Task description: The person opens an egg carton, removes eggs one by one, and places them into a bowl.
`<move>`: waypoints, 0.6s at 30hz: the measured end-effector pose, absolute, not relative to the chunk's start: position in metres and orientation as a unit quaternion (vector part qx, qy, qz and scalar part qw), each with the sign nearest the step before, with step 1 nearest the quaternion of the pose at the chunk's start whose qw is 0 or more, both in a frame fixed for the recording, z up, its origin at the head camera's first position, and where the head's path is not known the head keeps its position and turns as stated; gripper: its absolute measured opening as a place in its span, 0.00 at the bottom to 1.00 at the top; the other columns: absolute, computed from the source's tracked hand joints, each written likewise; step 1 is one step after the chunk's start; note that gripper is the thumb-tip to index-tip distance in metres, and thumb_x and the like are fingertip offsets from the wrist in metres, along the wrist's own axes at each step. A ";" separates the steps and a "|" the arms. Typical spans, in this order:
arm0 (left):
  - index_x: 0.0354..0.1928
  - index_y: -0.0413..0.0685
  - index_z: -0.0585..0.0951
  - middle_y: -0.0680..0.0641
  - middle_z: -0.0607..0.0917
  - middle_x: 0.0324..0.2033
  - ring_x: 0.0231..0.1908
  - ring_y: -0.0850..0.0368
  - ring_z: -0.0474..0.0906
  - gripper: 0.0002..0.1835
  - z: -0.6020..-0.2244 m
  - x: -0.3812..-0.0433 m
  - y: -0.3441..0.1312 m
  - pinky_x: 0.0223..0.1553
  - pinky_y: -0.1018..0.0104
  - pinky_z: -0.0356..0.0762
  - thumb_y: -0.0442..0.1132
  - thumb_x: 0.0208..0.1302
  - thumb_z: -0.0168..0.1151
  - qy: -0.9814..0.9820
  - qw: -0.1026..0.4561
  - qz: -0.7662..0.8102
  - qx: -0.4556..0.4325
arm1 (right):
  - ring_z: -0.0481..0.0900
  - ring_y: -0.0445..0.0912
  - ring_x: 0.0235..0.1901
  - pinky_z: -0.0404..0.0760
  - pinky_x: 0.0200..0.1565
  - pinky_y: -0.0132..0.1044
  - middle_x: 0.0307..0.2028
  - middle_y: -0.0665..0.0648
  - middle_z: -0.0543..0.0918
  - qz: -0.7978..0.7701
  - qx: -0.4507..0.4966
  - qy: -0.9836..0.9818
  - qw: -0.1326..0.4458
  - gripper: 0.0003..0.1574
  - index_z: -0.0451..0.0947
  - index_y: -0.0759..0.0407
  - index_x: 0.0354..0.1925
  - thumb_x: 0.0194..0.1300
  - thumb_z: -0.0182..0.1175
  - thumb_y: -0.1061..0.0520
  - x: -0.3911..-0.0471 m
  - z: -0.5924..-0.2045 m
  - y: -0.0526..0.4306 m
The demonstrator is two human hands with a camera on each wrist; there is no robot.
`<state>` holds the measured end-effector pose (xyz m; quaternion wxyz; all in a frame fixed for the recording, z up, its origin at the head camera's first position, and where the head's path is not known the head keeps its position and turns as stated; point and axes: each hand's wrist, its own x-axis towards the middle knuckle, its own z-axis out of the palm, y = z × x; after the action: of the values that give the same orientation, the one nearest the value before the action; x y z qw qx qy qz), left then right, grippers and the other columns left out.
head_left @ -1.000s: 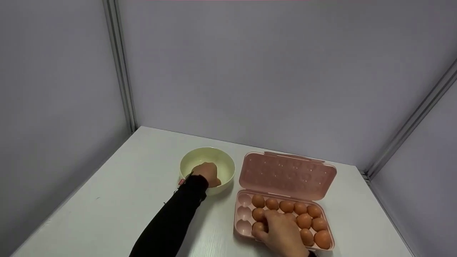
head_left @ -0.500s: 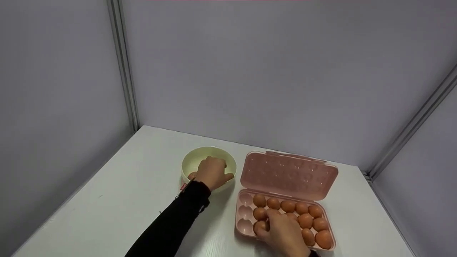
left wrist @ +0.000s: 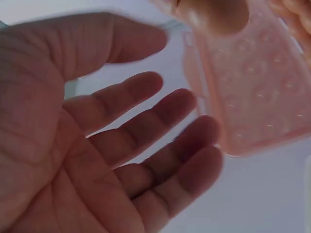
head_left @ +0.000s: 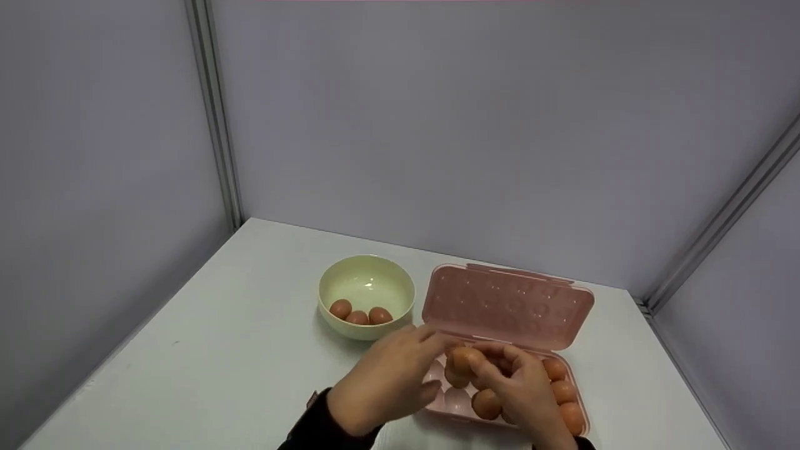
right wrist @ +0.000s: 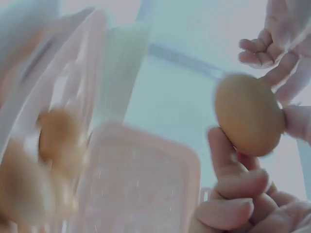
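My right hand (head_left: 528, 394) pinches a brown egg (head_left: 464, 360) between thumb and fingertips, raised over the left part of a pink egg carton (head_left: 507, 307). In the right wrist view, that egg (right wrist: 249, 115) is seen whole. My left hand (head_left: 390, 378) hovers just left of it, palm facing it. The left wrist view shows this hand's fingers (left wrist: 146, 119) spread and slightly bent, holding nothing; the egg (left wrist: 218, 17) is beyond the thumb. Several brown eggs (head_left: 486, 404) sit in the carton's cups, some hidden by my right hand.
A pale green bowl (head_left: 369, 287) with three brown eggs (head_left: 340, 309) along its near side stands left of the carton, on a white table (head_left: 219, 350). The carton's lid leans back, raised. Grey panels (head_left: 437, 125) enclose the table at the back and sides.
My left hand has left the bowl and come right to the carton, uncovering the eggs in the bowl. My right hand has lifted an egg from the carton's near row toward it.
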<state>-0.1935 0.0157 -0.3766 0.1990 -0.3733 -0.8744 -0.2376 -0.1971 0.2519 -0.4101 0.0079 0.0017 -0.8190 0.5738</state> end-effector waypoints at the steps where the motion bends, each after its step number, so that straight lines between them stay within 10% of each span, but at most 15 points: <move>1: 0.62 0.57 0.83 0.56 0.88 0.52 0.50 0.59 0.84 0.30 -0.374 -0.188 0.019 0.53 0.65 0.83 0.38 0.56 0.79 -0.871 0.203 -0.233 -0.381 | 0.87 0.46 0.46 0.86 0.50 0.33 0.49 0.55 0.91 0.603 -0.005 -0.797 -0.002 0.26 0.85 0.58 0.59 0.71 0.71 0.44 -0.196 -0.408 0.253; 18: 0.45 0.53 0.81 0.56 0.85 0.42 0.43 0.63 0.83 0.20 -0.379 -0.168 0.038 0.44 0.76 0.82 0.41 0.54 0.83 -0.842 0.352 -0.185 -0.366 | 0.75 0.39 0.35 0.75 0.37 0.30 0.34 0.46 0.82 0.766 0.033 -0.622 -0.159 0.12 0.85 0.50 0.52 0.83 0.56 0.50 -0.181 -0.406 0.249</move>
<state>-0.1683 0.0381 -0.3790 0.3517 -0.3657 -0.8417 -0.1847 -0.1814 0.2493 -0.4061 -0.1586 0.0328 -0.6225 0.7657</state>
